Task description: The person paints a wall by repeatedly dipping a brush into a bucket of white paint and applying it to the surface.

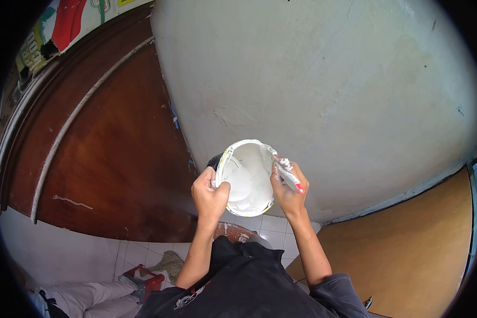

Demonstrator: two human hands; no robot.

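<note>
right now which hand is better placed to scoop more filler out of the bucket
Probably the right hand: it already holds the tool with the red-tipped handle at the white bucket rim. The left hand grips the opposite rim, steadying it.

1. The bucket [245, 177] is seen as thin plastic, its inside coated with wet-looking, smooth white paint or putty; the rim is smeared and crusted.
2. The tool [289, 176] gripped in the right hand [287, 192] is caked in white paste, with a glossy red plastic tip shown.
3. The wall [323, 90] is rendered in matt, pale plaster, uneven, with rough patched spots and small chips.
4. The door [111, 138] is made of dark reddish-brown wood, varnished, with a soft sheen and pale scuffs.
5. The floor tiles [143, 252] are glazed white ceramic, smudged.
6. The panel [408, 254] at right is noted as matt light-brown board.
7. The shirt [249, 291] is dark matt cloth.
</note>
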